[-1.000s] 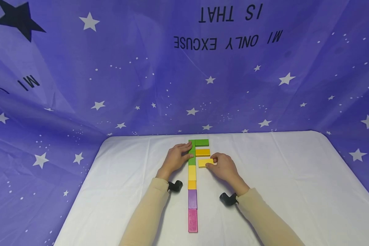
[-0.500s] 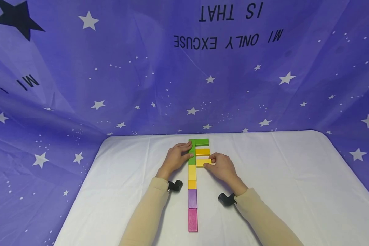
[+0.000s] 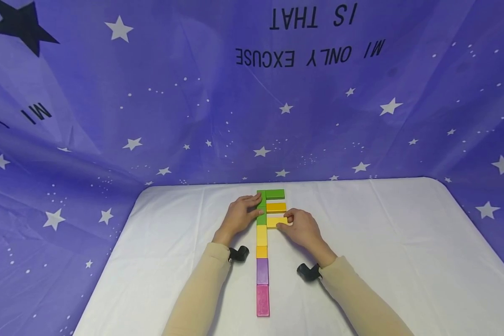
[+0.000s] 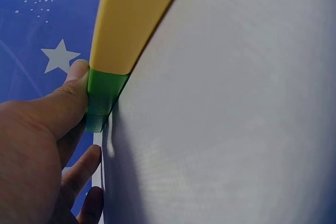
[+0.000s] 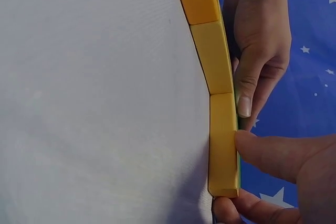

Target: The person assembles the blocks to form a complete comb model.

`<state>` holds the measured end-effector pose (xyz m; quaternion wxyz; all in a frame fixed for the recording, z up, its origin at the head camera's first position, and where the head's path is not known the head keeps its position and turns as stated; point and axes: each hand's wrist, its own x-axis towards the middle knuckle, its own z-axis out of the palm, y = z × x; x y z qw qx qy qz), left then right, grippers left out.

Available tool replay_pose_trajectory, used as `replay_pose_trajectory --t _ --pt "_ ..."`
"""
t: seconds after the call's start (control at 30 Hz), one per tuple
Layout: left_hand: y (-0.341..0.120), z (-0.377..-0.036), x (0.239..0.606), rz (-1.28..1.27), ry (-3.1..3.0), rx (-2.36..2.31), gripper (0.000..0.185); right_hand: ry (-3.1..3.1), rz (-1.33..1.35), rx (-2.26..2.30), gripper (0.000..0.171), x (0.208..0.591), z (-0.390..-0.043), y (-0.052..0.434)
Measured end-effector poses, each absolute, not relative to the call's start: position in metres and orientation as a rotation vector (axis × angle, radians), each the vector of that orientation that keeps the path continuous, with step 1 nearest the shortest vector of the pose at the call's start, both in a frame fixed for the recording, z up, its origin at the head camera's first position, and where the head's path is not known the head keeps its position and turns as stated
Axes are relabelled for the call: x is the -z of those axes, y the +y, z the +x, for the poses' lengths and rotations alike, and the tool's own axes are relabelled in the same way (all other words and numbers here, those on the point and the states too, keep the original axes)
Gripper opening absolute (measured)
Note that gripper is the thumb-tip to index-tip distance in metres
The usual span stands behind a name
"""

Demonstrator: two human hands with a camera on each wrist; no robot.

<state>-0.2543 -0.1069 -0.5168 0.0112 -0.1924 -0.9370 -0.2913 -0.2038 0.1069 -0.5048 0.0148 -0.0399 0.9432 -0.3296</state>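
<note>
In the head view my right hand (image 3: 304, 229) pinches a light yellow block (image 3: 275, 222) between thumb and fingers. Its left end meets the side of a long column of blocks, level with the lower of two green blocks (image 3: 261, 217). My left hand (image 3: 239, 215) lies along the left side of those green blocks, thumb and fingertips touching them. From the left wrist, its thumb (image 4: 71, 93) presses against a green block (image 4: 107, 90). The right wrist view shows the held yellow block (image 5: 223, 145) touching a yellow block (image 5: 212, 59) of the column.
Toward me the column continues with yellow (image 3: 262, 235), orange (image 3: 262, 252), purple (image 3: 262, 271) and pink (image 3: 262, 301) blocks. A green block (image 3: 275, 193) and an orange-yellow block (image 3: 276, 207) stick out to the right above the held one. White cloth (image 3: 386, 261) covers the table; a starry purple curtain (image 3: 218, 116) hangs behind.
My right hand has slid the light yellow block leftward, from a small gap up against the column. The left hand stays in place on the green blocks.
</note>
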Motion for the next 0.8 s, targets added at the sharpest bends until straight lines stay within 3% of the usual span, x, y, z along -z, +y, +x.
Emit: replay_pose_trajectory --t 0.37,0.8 --pt "-0.107 -0.253 0.518 -0.622 -2.914 0.916 0.05 2.889 -0.099 1.278 0.046 0.472 -0.196 0.143" --pt "-0.107 -0.253 0.516 -0.6 -2.924 0.92 0.05 2.933 -0.129 1.265 0.046 0.455 -0.169 0.196"
